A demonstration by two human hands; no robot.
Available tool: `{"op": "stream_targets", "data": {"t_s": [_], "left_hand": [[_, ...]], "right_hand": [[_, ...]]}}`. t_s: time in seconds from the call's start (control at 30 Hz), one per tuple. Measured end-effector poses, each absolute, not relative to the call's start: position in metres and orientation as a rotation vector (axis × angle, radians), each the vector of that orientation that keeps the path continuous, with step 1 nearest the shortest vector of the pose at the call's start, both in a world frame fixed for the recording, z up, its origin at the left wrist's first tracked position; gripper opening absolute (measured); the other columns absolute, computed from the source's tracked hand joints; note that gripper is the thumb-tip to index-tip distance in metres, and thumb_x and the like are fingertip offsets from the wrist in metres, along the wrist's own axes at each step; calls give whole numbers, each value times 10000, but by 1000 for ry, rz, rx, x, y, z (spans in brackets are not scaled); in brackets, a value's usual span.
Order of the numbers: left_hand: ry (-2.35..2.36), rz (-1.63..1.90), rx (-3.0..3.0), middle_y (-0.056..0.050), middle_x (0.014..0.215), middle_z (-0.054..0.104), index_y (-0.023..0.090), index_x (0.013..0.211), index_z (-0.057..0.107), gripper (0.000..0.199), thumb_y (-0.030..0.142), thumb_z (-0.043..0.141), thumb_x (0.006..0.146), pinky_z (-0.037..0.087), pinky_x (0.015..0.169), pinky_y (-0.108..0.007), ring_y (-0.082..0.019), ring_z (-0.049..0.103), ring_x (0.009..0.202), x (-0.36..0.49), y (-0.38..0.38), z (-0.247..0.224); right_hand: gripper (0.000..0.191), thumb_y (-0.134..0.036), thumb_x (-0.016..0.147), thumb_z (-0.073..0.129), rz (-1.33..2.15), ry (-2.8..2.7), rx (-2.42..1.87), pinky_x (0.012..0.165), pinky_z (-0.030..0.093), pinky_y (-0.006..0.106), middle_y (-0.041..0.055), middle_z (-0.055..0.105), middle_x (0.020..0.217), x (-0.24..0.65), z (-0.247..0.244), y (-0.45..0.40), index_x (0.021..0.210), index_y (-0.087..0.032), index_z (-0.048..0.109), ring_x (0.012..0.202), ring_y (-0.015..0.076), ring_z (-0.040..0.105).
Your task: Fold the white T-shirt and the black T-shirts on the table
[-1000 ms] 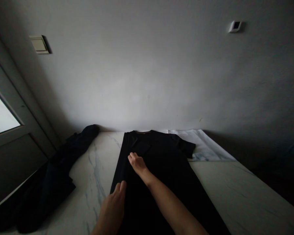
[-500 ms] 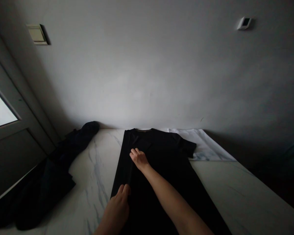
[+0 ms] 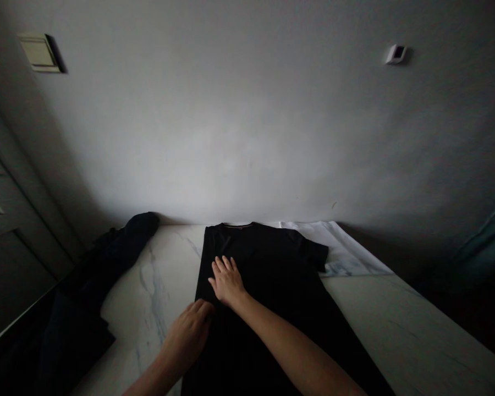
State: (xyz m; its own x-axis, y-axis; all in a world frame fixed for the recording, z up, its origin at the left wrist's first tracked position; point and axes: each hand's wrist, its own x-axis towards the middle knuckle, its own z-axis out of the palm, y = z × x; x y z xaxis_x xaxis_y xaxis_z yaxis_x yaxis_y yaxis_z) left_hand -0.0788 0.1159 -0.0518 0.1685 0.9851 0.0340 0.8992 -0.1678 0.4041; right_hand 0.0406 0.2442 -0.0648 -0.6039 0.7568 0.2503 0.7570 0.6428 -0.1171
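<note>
Work in hand looks like smoothing the folded-in left side of a black, short-sleeved fabric T-shirt (image 3: 280,319), which lies centrally, neck towards the plain grey wall (image 3: 239,121). The left hand (image 3: 188,330) rests at the shirt's left edge, fingers curled; whether they pinch any cloth I cannot tell. The right hand (image 3: 228,283) grips nothing, palm down, fingers parted on the upper left front. The next move seems to call for keeping that edge straight and lifting away without dragging it; the right-hand sleeve (image 3: 314,251) juts out unfolded.

From the left come a grey panelled door (image 3: 2,206), a square cream switch plate (image 3: 39,52) and a crumpled dark navy garment (image 3: 121,253). It and the shirt lie on a white, marble-patterned table (image 3: 391,319) veined blue-grey. Next, a flat white cloth (image 3: 344,245) reaches partly beneath the sleeve. Higher up, a small white box with a dark panel (image 3: 396,54) is mounted; far right, teal fabric (image 3: 489,236) sits in shadow.
</note>
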Motion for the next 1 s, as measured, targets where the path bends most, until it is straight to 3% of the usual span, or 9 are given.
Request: {"op": "stream_targets", "data": {"t_s": [0.1,0.17,0.23,0.3,0.4,0.47,0.6,0.83,1.0], "left_hand": [[1789,437,2383,-125,1498,456,190,1381,450,514,214,517,872,351,1147,-485,-287,368,1409,-96,134,-76],[1703,365,2461,-136,1590,292,183,1492,302,655,300,535,891,302,1176,-506,-297,245,1468,-101,135,-93],[1631,301,2500,-138,1609,218,197,1524,240,716,365,541,897,309,1173,-499,-304,227,1472,-104,131,-102],[1573,232,2505,-119,1596,264,234,1502,315,722,395,599,858,338,1160,-481,-317,270,1456,-105,131,-98],[1591,191,2460,-54,1406,580,286,1308,573,425,317,560,885,411,1107,-416,-260,511,1309,-108,157,-75],[1669,236,2455,-40,1256,682,261,1213,627,339,218,448,929,431,1070,-369,-204,603,1181,-113,195,-56],[1875,275,2458,-57,1287,651,235,1265,570,413,110,366,928,401,1060,-337,-178,579,1189,-133,300,-36],[2154,199,2274,-109,1232,602,238,1197,586,312,216,442,921,439,948,-396,-248,572,1133,-164,428,-45],[2173,173,2249,-85,1199,571,257,1120,611,257,250,498,889,452,915,-370,-245,554,1130,-165,452,-56]], "right_hand": [[532,-395,999,417,156,-2720,-1124,1179,174,528,113,254,1587,43,-76,245,1488,-190,376,1467,269,208],[539,-397,1003,402,217,-2754,-1121,1178,146,555,104,228,1593,47,-81,247,1508,-223,336,1478,273,169],[555,-416,985,446,272,-2767,-1077,1176,138,564,103,257,1583,50,-81,254,1501,-237,352,1473,279,185],[500,-411,963,505,334,-2720,-1071,1186,170,494,76,389,1531,53,-73,267,1438,-261,459,1438,242,297],[301,-319,962,531,347,-2402,-1452,1104,342,331,29,633,1314,61,-53,302,1243,-283,633,1257,163,540],[265,-239,940,556,301,-2170,-1741,1000,433,318,84,672,1227,72,-42,330,1186,-216,653,1165,188,607],[352,-263,823,721,312,-1983,-2015,860,502,372,195,655,1193,98,-40,372,1132,-113,648,1117,296,632],[270,-362,712,806,458,-1951,-2063,672,496,274,79,738,971,114,-61,388,899,-200,698,916,245,706],[107,-266,834,684,421,-1946,-1993,736,474,251,55,732,1029,113,-67,386,930,-220,694,992,205,683]]}}
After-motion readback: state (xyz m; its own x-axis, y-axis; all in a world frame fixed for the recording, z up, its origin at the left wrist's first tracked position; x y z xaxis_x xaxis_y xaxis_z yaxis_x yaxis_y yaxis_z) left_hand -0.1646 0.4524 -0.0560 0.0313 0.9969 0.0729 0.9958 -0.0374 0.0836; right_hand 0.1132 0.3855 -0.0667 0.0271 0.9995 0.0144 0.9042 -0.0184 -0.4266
